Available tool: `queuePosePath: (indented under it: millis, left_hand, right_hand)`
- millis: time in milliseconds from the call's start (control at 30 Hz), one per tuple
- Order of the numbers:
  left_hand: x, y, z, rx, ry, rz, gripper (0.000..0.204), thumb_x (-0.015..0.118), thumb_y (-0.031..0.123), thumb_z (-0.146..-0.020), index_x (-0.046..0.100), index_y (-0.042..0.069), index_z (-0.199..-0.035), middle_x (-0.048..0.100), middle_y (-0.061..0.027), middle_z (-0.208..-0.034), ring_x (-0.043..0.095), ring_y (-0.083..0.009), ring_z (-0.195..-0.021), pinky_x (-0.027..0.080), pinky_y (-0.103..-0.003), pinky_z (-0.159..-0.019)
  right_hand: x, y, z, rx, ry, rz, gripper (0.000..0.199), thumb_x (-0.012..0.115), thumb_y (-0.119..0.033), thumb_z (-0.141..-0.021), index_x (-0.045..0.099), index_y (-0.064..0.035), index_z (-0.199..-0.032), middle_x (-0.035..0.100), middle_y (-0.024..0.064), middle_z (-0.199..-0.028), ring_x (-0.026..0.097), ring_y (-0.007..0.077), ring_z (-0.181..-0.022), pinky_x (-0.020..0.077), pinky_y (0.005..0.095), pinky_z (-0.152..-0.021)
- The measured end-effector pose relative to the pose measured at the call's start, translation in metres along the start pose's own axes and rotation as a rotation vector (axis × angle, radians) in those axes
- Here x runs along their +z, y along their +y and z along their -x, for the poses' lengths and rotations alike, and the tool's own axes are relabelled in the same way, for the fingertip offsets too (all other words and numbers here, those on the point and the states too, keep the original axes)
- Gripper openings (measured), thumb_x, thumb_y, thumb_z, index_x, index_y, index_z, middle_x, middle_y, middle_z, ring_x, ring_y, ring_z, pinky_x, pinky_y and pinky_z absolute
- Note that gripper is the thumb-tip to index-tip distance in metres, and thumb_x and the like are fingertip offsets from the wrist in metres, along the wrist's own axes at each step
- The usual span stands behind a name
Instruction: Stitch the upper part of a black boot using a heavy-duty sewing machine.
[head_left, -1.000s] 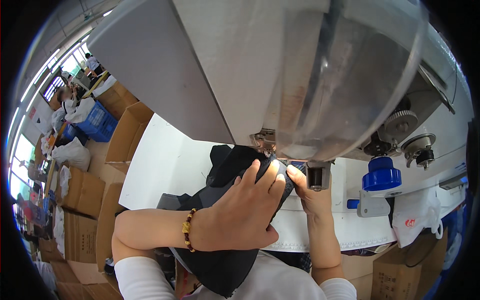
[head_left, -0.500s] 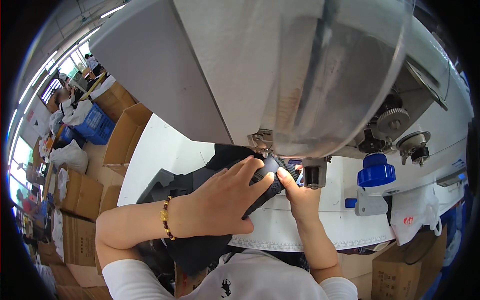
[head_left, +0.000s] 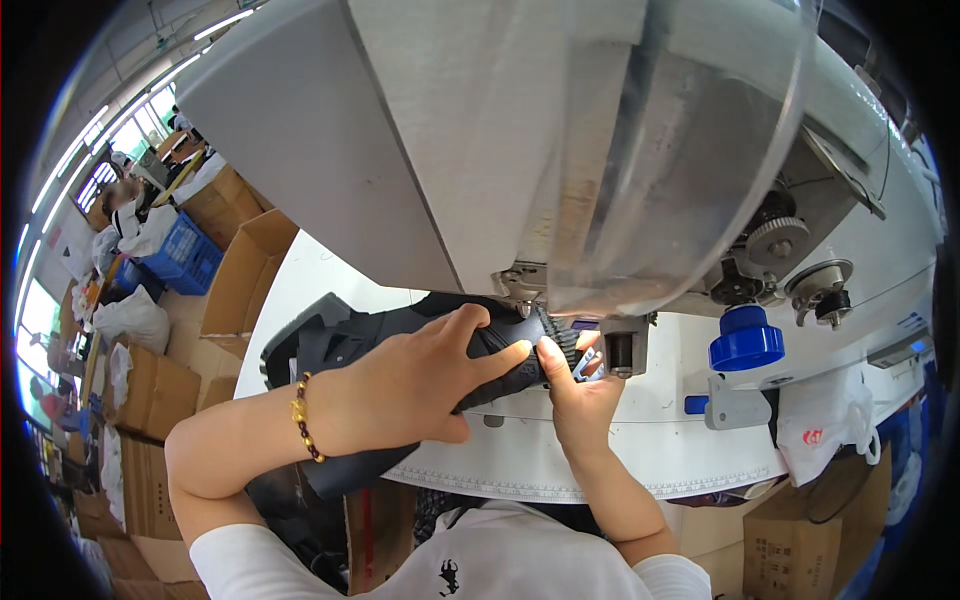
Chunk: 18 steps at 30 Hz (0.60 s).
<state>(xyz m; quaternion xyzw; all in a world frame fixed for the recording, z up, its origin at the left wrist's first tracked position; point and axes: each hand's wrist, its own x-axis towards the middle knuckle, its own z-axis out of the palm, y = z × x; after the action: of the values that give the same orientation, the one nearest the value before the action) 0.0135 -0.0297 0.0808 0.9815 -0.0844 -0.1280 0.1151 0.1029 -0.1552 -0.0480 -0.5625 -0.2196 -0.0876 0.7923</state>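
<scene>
A dark garment (head_left: 335, 345) with a ribbed, gathered band lies under the sewing machine's needle area (head_left: 525, 305), lit by a small lamp. My left hand (head_left: 410, 380), with a beaded bracelet at its wrist, grips the bunched cloth from above; its index finger reaches toward the lit spot and its thumb sits lower at the cloth's near edge. On the other side, my right hand (head_left: 578, 390) pinches the band's edge, thumb on top, close to my left fingertip. A small pale-blue and white object (head_left: 588, 362) shows by the right fingers; its kind is unclear.
The machine's big pale head (head_left: 420, 150) and clear plastic guard (head_left: 680, 170) hang over the hands. A blue knob (head_left: 745, 340) sits to the right. A ruler strip (head_left: 540, 490) edges the white table. Cardboard boxes (head_left: 150, 390) stand left; a white plastic bag (head_left: 825, 420) hangs right.
Both hands have shifted left, the left one slightly more. The garment has moved left with them, and its near hanging part has been drawn leftward, baring more of the tabletop.
</scene>
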Motion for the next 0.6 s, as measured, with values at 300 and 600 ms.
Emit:
queuePosePath:
  millis: [300,600]
  left_hand:
    - [-0.014,-0.030,-0.003,0.144,-0.039,-0.155,0.079,0.072,0.018,-0.057,0.038,0.026,-0.128,0.036,-0.0187,-0.122,0.046,-0.0308,-0.107,0.047,-0.035,-0.079]
    - [0.019,-0.015,0.028,0.045,0.418,-0.618,0.059,0.064,0.019,-0.065,0.046,0.020,-0.122,0.050,-0.0048,-0.112,0.045,-0.0214,-0.109,0.034,-0.043,-0.091]
  right_hand:
    - [0.014,-0.001,0.011,0.008,0.045,-0.035,0.029,0.067,-0.003,-0.075,0.039,-0.0102,-0.082,0.044,-0.0034,-0.066,0.041,0.0017,-0.052,0.0306,0.0151,-0.047]
    - [-0.006,0.000,0.028,0.305,-0.177,-0.006,0.026,0.072,-0.015,-0.072,0.058,0.0003,-0.087,0.061,0.0036,-0.077,0.054,0.0075,-0.065,0.0431,0.0200,-0.059]
